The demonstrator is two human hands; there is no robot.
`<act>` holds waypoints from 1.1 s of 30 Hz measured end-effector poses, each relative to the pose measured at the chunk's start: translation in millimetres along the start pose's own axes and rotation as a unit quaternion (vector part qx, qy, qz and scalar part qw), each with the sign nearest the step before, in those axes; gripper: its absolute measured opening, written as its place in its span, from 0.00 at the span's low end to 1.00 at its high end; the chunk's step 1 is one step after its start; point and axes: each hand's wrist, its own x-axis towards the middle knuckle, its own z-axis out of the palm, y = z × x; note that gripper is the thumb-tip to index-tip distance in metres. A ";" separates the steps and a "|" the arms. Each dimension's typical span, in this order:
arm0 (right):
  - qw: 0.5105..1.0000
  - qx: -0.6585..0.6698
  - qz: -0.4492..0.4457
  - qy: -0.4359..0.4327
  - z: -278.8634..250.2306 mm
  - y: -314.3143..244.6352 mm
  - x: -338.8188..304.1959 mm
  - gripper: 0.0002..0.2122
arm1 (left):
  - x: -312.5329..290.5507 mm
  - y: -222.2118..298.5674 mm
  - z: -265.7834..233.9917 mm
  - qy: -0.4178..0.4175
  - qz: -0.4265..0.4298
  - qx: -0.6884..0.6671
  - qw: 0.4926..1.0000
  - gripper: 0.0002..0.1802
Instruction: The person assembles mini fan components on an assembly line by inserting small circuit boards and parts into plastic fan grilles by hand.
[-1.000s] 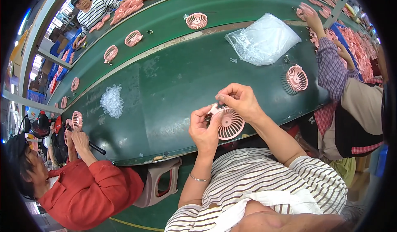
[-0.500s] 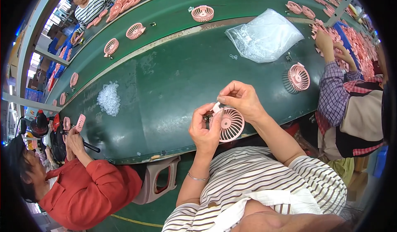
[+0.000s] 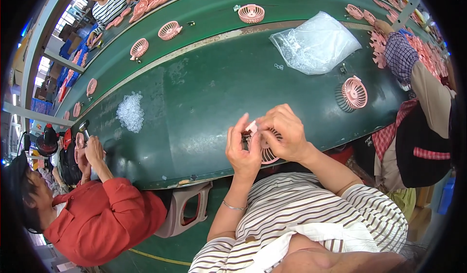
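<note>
Close to the table's near edge, my left hand [image 3: 242, 152] grips a pink slotted fan cover [image 3: 268, 156] by its side. The cover's round grille faces up toward me, and a small pale neck piece [image 3: 252, 126] sticks up at its top. My right hand [image 3: 286, 133] is closed over the upper part of the cover, with thumb and fingers pinched beside the neck. Whatever sits between those fingertips is hidden. Farther right on the table, another pink fan cover [image 3: 354, 92] lies next to a small metal part [image 3: 343, 69].
A pile of small clear rings [image 3: 130, 111] lies left on the green table [image 3: 204, 93]. A clear plastic bag [image 3: 318, 44] sits at the back. Pink covers [image 3: 170, 30] ride the belt [image 3: 209, 15] beyond. Co-workers flank me; the left one holds a hammer [image 3: 84, 125].
My right hand has come down over the cover, hiding more of its grille. The left co-worker now holds up a hammer, and the right co-worker's arm reaches farther out.
</note>
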 end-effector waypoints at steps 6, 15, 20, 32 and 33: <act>0.964 0.134 0.231 -0.016 -3.8 4.5 -12.1 0.12 | 5.3 -8.0 -1.1 -0.017 -0.020 -0.055 0.998 0.15; 0.986 0.052 0.133 -0.084 -19.4 28.5 -12.6 0.18 | 20.7 -7.8 15.5 -0.095 -0.055 -0.037 0.993 0.12; 0.924 -0.022 0.377 0.056 -93.7 96.2 -40.6 0.11 | 119.8 -24.8 42.4 -0.142 0.046 0.200 0.968 0.18; 0.932 -0.212 0.254 0.149 -132.4 76.5 -18.9 0.12 | 307.7 -130.2 178.1 -0.118 0.258 0.463 0.839 0.15; 0.942 -0.183 0.265 0.094 -119.1 73.7 -9.5 0.12 | 311.0 -126.8 168.0 -0.101 0.308 0.439 0.838 0.14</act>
